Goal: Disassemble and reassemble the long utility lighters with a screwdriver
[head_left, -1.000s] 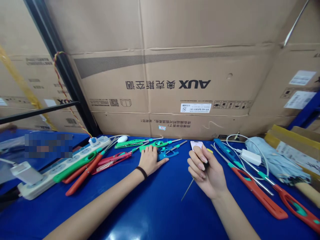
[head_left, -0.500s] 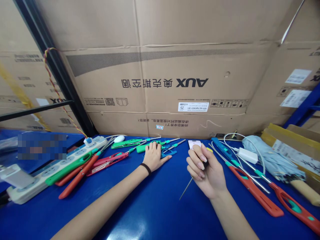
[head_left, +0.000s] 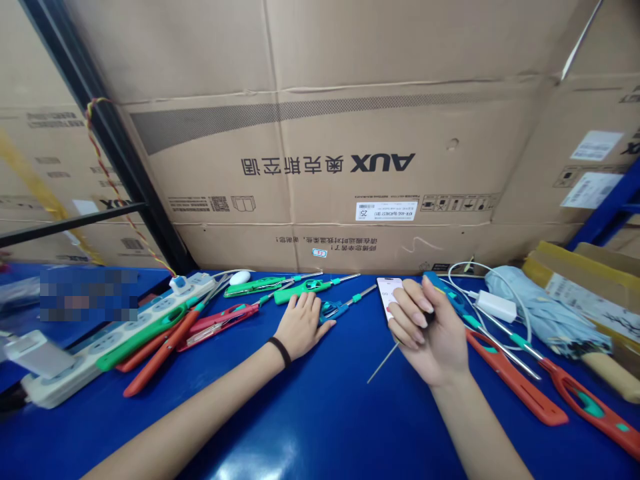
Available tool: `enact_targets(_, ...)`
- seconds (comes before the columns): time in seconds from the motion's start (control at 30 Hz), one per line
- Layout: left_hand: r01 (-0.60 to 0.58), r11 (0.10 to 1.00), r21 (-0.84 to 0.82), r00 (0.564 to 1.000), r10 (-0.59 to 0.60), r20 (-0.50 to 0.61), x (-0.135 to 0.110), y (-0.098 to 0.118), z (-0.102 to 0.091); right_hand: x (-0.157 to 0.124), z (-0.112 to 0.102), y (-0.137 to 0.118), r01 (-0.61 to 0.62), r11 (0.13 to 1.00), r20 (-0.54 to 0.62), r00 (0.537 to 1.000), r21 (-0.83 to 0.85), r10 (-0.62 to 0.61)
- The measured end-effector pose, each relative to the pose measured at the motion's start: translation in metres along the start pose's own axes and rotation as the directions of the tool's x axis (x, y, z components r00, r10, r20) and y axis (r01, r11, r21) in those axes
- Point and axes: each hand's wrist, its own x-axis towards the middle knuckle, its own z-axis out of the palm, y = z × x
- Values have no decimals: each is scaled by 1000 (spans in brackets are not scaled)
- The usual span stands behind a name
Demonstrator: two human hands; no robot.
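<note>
My left hand, with a black band at the wrist, rests on the blue table. Its fingers cover the body of a blue long-nosed lighter, whose metal nozzle points away to the right. Just beyond lies a green lighter. My right hand is raised above the table, closed round a screwdriver. The thin shaft sticks out down and to the left; the fingers hide most of the handle. Behind that hand lies a phone with a lit screen.
Red and green lighters lie at left beside a white power strip. To the right are orange-red lighters, a white charger with cable, and a folded light-blue umbrella. A large cardboard box stands behind.
My left hand has drawn slightly nearer and left, and the blue lighter has shifted a little nearer with it. My right hand has moved right with the screwdriver, uncovering more of the phone.
</note>
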Motion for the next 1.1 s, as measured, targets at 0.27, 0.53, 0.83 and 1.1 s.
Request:
enact_targets(0.27,98,984,-149,994,-105,-35,20,18,7,1,-3,-10,83,996,-53,995,-35,-85)
enact_targets(0.53,37,982,-183,999,-33,22,28,23,12,1,-3,-10,86,994,-64,994,-64,-90)
enact_targets(0.83,-36,990,-139,994,50,101,-34,13,-19,-2,2,-12,100,994,-55,993,-38,-102)
enact_targets(1.1,-143,961,-235,981,169,93,-73,43,-39,-4,3,-9,82,993,-40,996,-86,-85)
